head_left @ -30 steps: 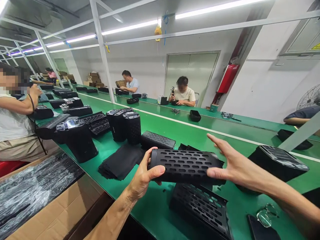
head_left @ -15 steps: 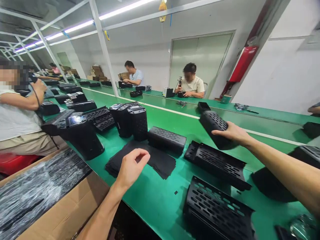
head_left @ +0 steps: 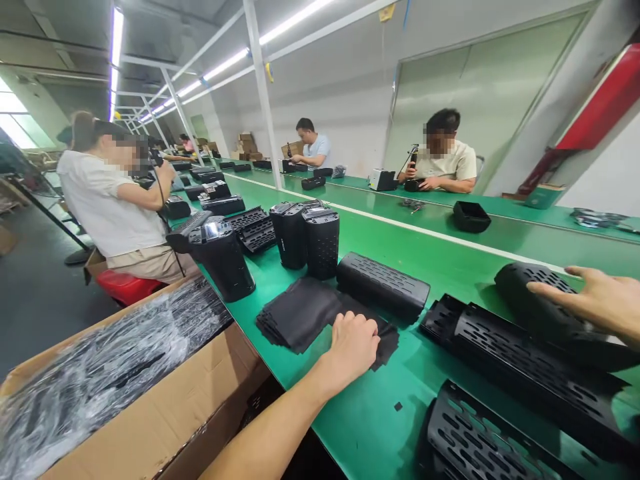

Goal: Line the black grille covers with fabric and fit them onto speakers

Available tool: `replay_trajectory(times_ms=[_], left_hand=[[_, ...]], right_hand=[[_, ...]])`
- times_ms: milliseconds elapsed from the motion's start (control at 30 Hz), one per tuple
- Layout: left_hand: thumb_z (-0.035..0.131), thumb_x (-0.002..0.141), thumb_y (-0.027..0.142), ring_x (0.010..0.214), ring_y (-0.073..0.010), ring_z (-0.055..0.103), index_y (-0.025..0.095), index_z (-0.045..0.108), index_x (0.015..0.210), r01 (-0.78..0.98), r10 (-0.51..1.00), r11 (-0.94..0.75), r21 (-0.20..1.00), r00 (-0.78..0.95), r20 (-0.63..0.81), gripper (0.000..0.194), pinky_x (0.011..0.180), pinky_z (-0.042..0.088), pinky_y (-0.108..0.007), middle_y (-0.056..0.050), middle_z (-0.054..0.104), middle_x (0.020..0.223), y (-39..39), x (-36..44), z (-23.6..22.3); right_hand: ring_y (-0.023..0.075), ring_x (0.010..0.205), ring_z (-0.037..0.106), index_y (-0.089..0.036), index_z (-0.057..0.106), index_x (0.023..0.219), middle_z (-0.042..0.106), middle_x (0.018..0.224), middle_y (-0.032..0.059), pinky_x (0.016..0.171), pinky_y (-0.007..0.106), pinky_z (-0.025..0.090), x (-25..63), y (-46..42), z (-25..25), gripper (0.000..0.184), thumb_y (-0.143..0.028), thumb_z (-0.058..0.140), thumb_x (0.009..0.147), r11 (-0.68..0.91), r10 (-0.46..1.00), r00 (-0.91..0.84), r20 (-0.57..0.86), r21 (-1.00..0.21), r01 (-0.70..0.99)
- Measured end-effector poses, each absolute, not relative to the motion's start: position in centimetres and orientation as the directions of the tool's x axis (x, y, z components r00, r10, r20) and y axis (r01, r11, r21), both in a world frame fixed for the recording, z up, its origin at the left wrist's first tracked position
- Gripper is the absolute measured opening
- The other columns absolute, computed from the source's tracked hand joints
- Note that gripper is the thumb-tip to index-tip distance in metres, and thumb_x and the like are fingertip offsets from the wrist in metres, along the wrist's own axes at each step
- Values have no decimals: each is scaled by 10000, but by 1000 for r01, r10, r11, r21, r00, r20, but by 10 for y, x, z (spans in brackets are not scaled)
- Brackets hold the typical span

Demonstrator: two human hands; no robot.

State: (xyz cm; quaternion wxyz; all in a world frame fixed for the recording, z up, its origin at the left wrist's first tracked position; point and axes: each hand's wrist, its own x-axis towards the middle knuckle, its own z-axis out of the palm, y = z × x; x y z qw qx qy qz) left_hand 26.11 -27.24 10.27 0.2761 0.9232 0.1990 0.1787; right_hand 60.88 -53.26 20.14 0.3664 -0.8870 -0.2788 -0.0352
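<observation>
My left hand [head_left: 354, 343] is closed over the near edge of a stack of thin black sheets [head_left: 300, 310]. Its fingers curl onto the top sheet, and the fingertips are partly hidden. At the right, a black slotted housing [head_left: 530, 297] rests on the bench, with my right hand [head_left: 597, 297] at its right end. The thumb and a finger are spread over that housing, and the hand looks loose on it. Between the hands lie another slotted housing [head_left: 383, 283] and a slotted, curved black panel [head_left: 520, 347]. Nearer me is a second slotted panel [head_left: 480, 433].
Black units [head_left: 323, 243] stand upright on the green bench [head_left: 370, 413] beyond the sheets. At lower left is a carton [head_left: 200, 400] of plastic-wrapped parts. A co-worker [head_left: 115, 193] sits at left; others work across the line. An open black shell [head_left: 471, 217] lies farther off.
My right hand has lowered the slotted housing to the bench and its fingers have loosened. My left hand has come down onto the black sheets. The view has turned left.
</observation>
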Motion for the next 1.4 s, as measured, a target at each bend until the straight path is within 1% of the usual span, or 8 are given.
replay_trajectory(times_ms=[133,367,567,633,733,900,1200,1400], left_hand=[[661,910,245,885,-285,648,226,740,761,209,510,-661,721,830,226,170,888,481,-468,-70,735,831,-272,252,103],[570,1024,463,758,-208,657,187,730,953,47,647,-320,946,740,183,327,693,528,-332,-39,728,819,-304,224,118],[664,1010,392,940,-229,659,230,762,923,-190,554,-366,911,743,377,208,885,521,-372,-55,704,977,-334,202,124],[643,1022,378,1116,-251,639,254,739,1086,-228,614,-391,892,657,437,169,984,493,-391,-73,690,1176,-327,200,123],[723,949,401,1286,-265,583,282,609,1390,-232,576,-230,945,750,325,470,1078,463,-402,-86,633,1396,-309,206,123],[793,876,416,664,-140,582,170,733,932,-23,223,5,1000,975,21,260,642,482,-277,-6,664,756,-311,228,128],[799,888,306,724,-156,625,229,719,870,-153,64,-617,772,968,243,113,718,413,-303,23,742,821,-360,276,120],[774,908,355,754,-169,551,234,672,1245,-89,184,-686,722,939,291,372,754,426,-324,0,649,959,-355,283,113]], right_hand=[[573,1061,682,-311,712,1148,755,1065,191,879,715,487,523,-514,238,778,-965,508,779,-671,491,805,334,-445,594],[282,856,712,-271,757,1018,782,975,56,671,370,559,369,-457,226,460,-697,587,976,-426,823,562,-80,-742,518],[145,610,577,-209,570,732,583,645,-31,545,252,384,347,-444,207,260,-348,671,927,-323,861,501,-84,-852,413],[129,618,568,-209,560,768,605,698,-33,564,244,406,343,-458,211,240,-340,622,959,-289,875,476,-86,-882,372],[112,584,533,-210,560,817,591,707,-42,558,236,423,339,-489,216,267,-408,632,981,-261,870,467,-156,-950,169],[132,612,533,-190,635,902,641,745,0,574,251,422,342,-552,199,415,-599,697,928,-354,731,598,-329,-932,-79],[180,601,399,-243,360,659,480,605,1,587,331,257,334,-626,141,458,-569,459,965,-835,458,865,-204,-432,340],[215,608,540,-270,510,828,607,656,-16,594,334,310,336,-650,134,379,-626,559,950,-852,388,911,-140,-432,297]])
